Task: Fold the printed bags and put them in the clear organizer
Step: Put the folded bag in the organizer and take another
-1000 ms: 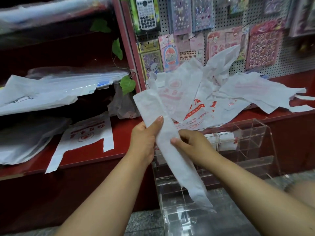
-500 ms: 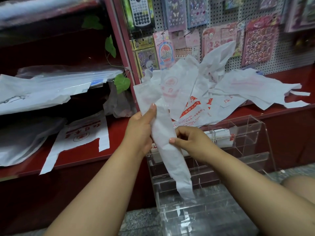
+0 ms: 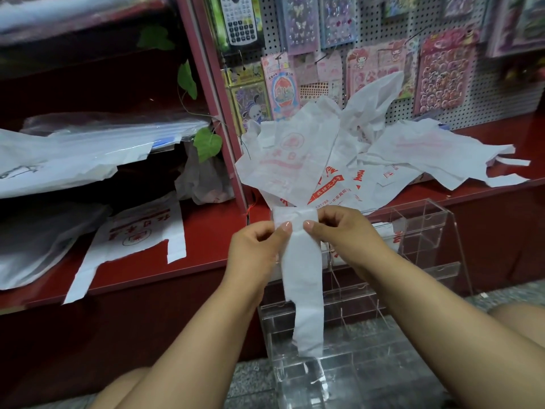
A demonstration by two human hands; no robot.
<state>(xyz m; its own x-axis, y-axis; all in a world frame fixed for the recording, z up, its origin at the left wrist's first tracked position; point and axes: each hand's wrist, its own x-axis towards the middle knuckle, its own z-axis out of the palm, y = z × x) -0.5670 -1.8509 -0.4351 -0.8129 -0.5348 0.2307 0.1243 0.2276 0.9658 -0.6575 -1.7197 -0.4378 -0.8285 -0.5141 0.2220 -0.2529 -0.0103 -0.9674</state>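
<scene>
Hanging above the clear organizer: 1 folded bag strip, top fold pinched by left hand and right hand.

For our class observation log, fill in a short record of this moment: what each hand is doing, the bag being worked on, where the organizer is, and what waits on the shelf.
left hand: pinches the strip's top edge
right hand: pinches the same edge, beside the left
bag strip: folded narrow, hangs down in front of the organizer
clear organizer: on the floor against the red shelf
bag pile: loose printed bags on the shelf, unfolded
</scene>
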